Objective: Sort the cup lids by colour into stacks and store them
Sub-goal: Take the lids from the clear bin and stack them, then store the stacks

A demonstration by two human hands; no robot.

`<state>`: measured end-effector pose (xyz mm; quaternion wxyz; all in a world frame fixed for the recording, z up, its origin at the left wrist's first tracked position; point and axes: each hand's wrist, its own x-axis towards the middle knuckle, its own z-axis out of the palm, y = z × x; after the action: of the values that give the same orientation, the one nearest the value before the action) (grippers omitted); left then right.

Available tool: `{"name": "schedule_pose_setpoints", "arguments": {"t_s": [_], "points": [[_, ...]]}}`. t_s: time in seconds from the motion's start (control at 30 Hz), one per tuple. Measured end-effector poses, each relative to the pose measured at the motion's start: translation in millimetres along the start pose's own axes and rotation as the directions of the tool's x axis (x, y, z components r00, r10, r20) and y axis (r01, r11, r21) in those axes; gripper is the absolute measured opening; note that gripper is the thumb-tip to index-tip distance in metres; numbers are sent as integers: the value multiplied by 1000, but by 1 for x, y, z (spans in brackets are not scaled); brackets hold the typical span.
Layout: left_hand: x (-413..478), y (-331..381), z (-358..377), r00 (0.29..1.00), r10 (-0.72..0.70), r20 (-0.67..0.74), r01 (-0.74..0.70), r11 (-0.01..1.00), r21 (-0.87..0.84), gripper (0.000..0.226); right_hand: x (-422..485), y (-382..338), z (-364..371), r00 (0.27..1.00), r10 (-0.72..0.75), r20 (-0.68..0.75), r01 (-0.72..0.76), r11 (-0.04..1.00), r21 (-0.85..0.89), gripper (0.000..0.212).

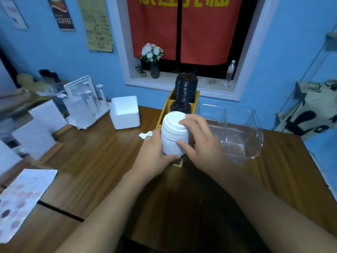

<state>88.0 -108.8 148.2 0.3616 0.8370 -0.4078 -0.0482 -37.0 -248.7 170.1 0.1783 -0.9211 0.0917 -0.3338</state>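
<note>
A tall stack of white cup lids (173, 133) stands in the near end of a long yellow wooden holder (196, 99). My left hand (155, 152) grips the stack's left side and base. My right hand (202, 141) wraps its right side, with fingertips on top and near the bottom. Behind it in the holder sit a short stack of black lids (180, 107) and a taller stack of black lids (186, 87) at the far end. The holder's near compartment is mostly hidden by my hands.
A clear plastic container (237, 132) lies on the wooden table (102, 157) right of the holder. A white foam box (125, 112) and a white rack (83, 103) stand at the back left. A patterned sheet (21, 201) lies at the near left. The blue wall and windowsill are behind.
</note>
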Motion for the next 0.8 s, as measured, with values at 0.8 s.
{"name": "schedule_pose_setpoints", "arguments": {"t_s": [0.8], "points": [[25,-20,16,962,-149,228,115,981,154,114,-4,52,64,981,-159,112,180,960,-216,46]]}}
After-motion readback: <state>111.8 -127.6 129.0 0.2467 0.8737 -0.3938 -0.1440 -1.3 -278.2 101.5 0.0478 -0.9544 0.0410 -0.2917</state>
